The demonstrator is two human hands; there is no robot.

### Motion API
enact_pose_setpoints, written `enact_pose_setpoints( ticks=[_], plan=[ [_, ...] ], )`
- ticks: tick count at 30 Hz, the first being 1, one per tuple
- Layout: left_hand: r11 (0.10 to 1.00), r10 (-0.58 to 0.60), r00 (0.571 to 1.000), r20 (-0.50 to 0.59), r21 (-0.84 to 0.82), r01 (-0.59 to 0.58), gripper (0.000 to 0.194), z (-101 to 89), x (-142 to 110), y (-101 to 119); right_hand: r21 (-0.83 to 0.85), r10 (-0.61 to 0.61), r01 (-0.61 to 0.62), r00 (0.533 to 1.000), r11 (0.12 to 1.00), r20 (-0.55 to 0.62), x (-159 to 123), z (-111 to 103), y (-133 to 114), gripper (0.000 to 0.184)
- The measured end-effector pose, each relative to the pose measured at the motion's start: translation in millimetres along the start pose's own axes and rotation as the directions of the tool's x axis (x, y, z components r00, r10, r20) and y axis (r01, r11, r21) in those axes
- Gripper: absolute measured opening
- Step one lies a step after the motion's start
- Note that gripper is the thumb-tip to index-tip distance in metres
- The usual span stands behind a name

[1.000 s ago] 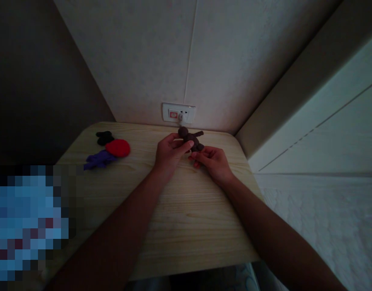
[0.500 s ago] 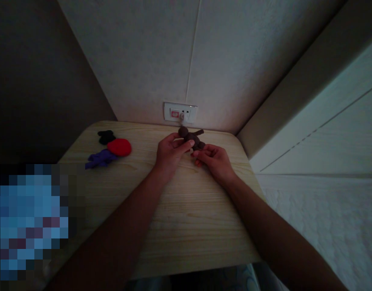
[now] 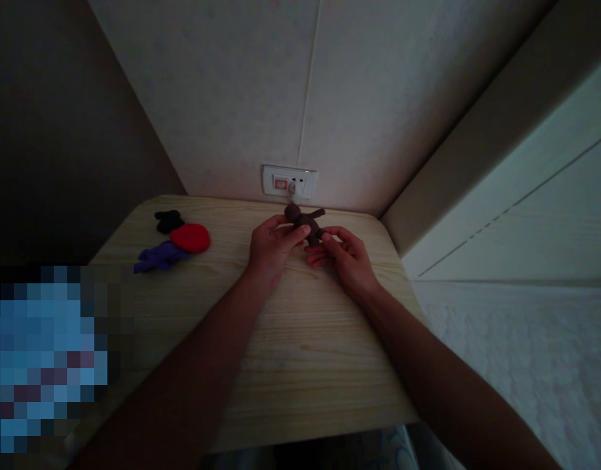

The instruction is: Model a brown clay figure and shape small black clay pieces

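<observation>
text: none legible | wall socket (image 3: 289,182): red patch only; lettering too small

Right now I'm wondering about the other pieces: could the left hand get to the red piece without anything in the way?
Probably yes. The left hand grips the brown figure together with the right hand, so it must let go first. The table between it and the red piece lies bare.

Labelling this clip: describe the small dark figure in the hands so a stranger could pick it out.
Start at the wall socket above the far edge of the wooden table. Just below it, the left hand and right hand hold a small brown figure with a round head and outstretched arms. The red, purple and black pieces lie untouched at far left.
</observation>
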State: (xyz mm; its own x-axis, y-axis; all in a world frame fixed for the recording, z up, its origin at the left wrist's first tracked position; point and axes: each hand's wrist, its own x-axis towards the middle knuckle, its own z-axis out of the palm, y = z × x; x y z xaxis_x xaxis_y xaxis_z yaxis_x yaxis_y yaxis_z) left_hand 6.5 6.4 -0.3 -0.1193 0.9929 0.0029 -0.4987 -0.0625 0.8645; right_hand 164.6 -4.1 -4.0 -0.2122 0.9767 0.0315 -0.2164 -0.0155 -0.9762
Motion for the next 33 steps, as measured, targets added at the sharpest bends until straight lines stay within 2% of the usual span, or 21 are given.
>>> enact_pose_setpoints(
  ticks=[17, 26, 33],
  plan=[
    [0.997, 0.032, 0.999, 0.002, 0.063, -0.032, 0.043, -0.5, 0.0, -2.3, 0.051, -0.006, 0.007, 1.000, 0.999, -0.022, 0.9, 0.2, 1.1, 0.045],
    [0.998, 0.007, 1.000, -0.021, -0.055, -0.009, 0.044, 1.4, 0.5, 0.2, 0.097, 0.037, -0.034, 0.999, 0.995, -0.030, 1.2, 3.3, -1.7, 0.041],
    [0.999, 0.008, 1.000, -0.006, -0.032, -0.008, 0.044, 1.1, 0.1, -1.4, 0.109, 0.078, -0.070, 0.995, 0.992, -0.066, 1.5, 1.9, 0.3, 0.032]
  ],
)
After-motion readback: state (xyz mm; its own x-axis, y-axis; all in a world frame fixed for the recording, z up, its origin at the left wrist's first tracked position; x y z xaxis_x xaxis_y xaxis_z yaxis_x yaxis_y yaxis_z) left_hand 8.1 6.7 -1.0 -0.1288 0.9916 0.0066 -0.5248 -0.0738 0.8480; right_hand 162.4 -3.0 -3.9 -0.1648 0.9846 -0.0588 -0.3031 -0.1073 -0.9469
